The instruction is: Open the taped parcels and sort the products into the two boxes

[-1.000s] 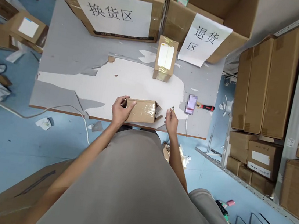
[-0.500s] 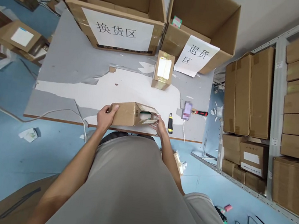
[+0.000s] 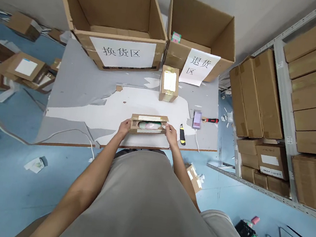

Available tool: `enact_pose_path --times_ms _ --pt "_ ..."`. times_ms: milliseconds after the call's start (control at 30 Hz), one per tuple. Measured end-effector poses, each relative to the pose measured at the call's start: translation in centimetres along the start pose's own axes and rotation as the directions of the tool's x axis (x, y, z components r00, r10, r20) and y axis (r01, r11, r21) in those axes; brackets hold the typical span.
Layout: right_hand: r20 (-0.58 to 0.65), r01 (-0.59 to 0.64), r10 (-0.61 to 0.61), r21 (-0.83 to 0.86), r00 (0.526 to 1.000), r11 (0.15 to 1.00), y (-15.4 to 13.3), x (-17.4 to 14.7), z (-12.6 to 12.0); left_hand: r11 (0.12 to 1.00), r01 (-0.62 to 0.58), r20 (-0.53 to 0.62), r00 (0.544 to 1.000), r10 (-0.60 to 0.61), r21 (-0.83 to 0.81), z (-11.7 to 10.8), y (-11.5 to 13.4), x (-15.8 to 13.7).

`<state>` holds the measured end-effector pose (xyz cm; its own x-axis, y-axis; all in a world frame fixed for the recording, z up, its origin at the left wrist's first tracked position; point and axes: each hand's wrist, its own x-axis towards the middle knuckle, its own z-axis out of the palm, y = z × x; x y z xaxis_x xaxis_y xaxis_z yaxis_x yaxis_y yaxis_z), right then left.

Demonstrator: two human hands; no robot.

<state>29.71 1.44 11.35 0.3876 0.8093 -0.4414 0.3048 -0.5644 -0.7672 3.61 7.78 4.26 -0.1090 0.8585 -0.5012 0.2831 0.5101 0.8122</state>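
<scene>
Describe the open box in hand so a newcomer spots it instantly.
On the grey table, look to the near edge. A small brown box is held there between the left hand and right hand. Unlike the closed, taped box farther back, it gapes open, showing a pale item with green inside.

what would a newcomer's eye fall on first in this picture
Likely the big left carton and right carton, both open at the back of the table, each with a white sign on its front. Next, the small cardboard box near the table's front edge, held in both hands, a green and pinkish item showing through its opening. The cutter lies to its right.
</scene>
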Motion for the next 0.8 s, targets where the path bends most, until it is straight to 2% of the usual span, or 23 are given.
enact_pose_path --times_ms 67,167,267,433,533,633,733,800 --pt "-0.009 0.054 -0.054 -0.002 0.998 0.999 0.8 -0.2 0.6 0.995 0.091 -0.012 0.996 -0.092 -0.033 -0.7 -0.3 -0.3" --pt "-0.028 0.072 -0.071 0.031 0.997 0.997 2.0 -0.5 0.5 0.985 0.136 -0.011 0.990 -0.138 -0.108 -2.4 -0.6 -1.8" --pt "-0.059 0.072 -0.072 -0.002 0.996 0.997 2.6 -0.5 -0.1 0.983 0.107 0.042 0.994 -0.102 -0.150 -3.7 -0.6 -3.9" --pt "-0.100 0.159 -0.178 -0.176 0.979 0.971 2.1 -0.4 -0.4 0.997 0.075 0.207 0.976 -0.071 -0.009 -4.4 -0.1 -6.4" --pt "-0.018 0.263 -0.276 -0.251 0.961 0.932 1.7 -0.5 -0.2 0.998 0.066 0.239 0.969 -0.064 -0.002 -4.3 0.1 -7.0" --pt "0.063 0.307 -0.301 -0.227 0.952 0.924 1.5 -0.4 -0.5 1.000 0.030 0.260 0.965 -0.031 0.007 -4.3 -0.4 -7.2" --pt "0.106 0.306 -0.291 -0.191 0.951 0.933 1.3 -0.1 -1.0 0.998 -0.065 0.252 0.966 0.058 0.019 -4.1 -1.2 -7.1" --pt "0.124 0.329 -0.307 -0.231 0.943 0.916 1.1 0.1 -1.1 0.990 -0.139 0.249 0.960 0.127 0.029 -4.0 -1.6 -7.0"
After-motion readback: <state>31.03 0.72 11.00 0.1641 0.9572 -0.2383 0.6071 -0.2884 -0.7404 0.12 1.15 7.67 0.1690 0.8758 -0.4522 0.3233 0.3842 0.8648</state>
